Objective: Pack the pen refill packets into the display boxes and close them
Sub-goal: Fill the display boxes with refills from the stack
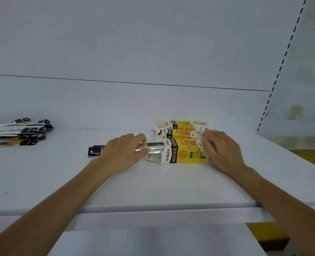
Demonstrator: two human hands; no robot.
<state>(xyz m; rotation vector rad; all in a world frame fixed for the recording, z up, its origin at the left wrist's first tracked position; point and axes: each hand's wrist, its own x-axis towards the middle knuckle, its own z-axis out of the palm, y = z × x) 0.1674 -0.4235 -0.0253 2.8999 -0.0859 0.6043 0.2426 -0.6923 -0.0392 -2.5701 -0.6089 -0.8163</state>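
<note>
Three yellow display boxes lie side by side on the white shelf (153, 185). The nearest box (186, 152) has its left end open, flaps spread. My left hand (123, 152) grips a pen refill packet (153, 145) whose right end is inside that opening; its black header end (95, 150) sticks out left of my hand. My right hand (221, 150) holds the right end of the nearest box, fingers curled over its top. Behind it lie the middle box (180, 133) and the far box (188, 123).
A pile of several refill packets (18, 132) lies at the far left of the shelf. The shelf's back wall (134, 100) stands just behind the boxes. A slotted upright (275, 80) and side panel bound the right side. The shelf's front edge runs below my forearms.
</note>
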